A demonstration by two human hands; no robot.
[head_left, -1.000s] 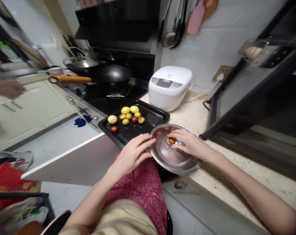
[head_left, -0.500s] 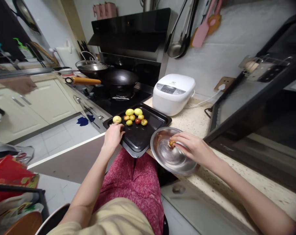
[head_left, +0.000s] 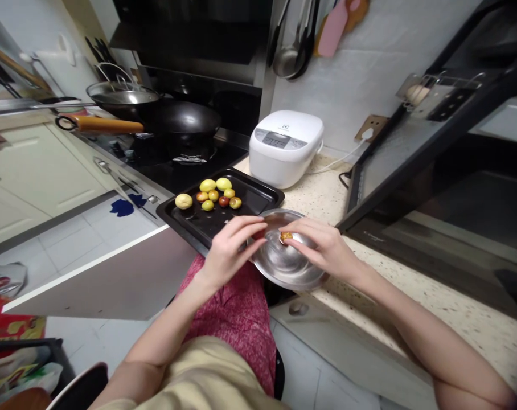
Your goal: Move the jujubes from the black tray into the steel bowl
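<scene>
The right hand (head_left: 324, 246) pinched a browned piece (head_left: 286, 237) over the metal bowl (head_left: 290, 273), where a loosened grip might have dropped it, while whether the left hand (head_left: 228, 250) gripped anything was unclear.

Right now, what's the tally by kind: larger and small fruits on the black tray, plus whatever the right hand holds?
Larger yellow fruits on the black tray: 3
Small fruits, mixed yellow, green and red-brown, on the tray: 6
Brown-yellow piece in the right hand: 1
Total: 10
</scene>
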